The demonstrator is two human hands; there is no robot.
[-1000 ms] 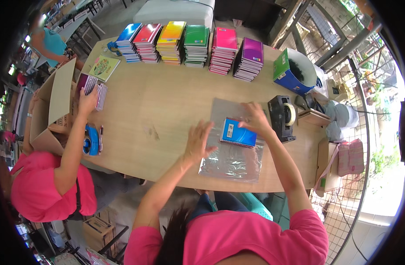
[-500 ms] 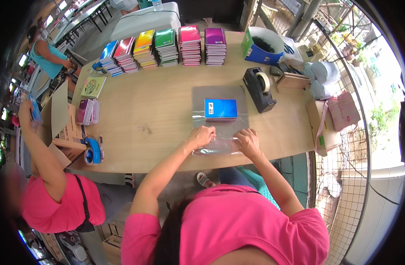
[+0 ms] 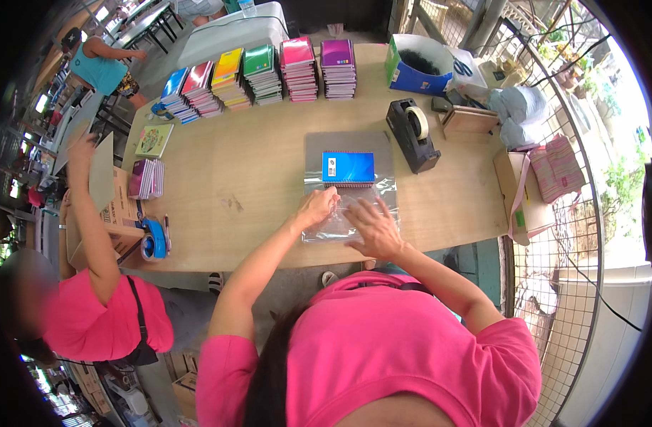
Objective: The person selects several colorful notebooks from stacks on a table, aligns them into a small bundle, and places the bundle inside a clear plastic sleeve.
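Across the middle of the frame we see a wooden counter [image 3: 247,164]. At the left, a co-worker in a pink shirt [image 3: 112,320] reaches one arm up beside an open cardboard box [image 3: 116,206]. Right of the frame's centre we have a clear plastic sheet [image 3: 315,146] lying flat on the counter. Along the upper edge stand six stacks of notebooks [image 3: 260,64] with blue, red, yellow, green, pink and purple tops. Just right of the plastic sits a black tape dispenser [image 3: 411,139].

Our right hand [image 3: 375,228] is over the lower right part of the plastic, its grip wide, fingers spread. Our left hand [image 3: 319,206] has a narrow grip, its fingertips pinching the plastic just below a blue notebook [image 3: 348,167]. That notebook lies flat on the upper half of the sheet, cover up. At lower left we find a pen [image 3: 166,233].
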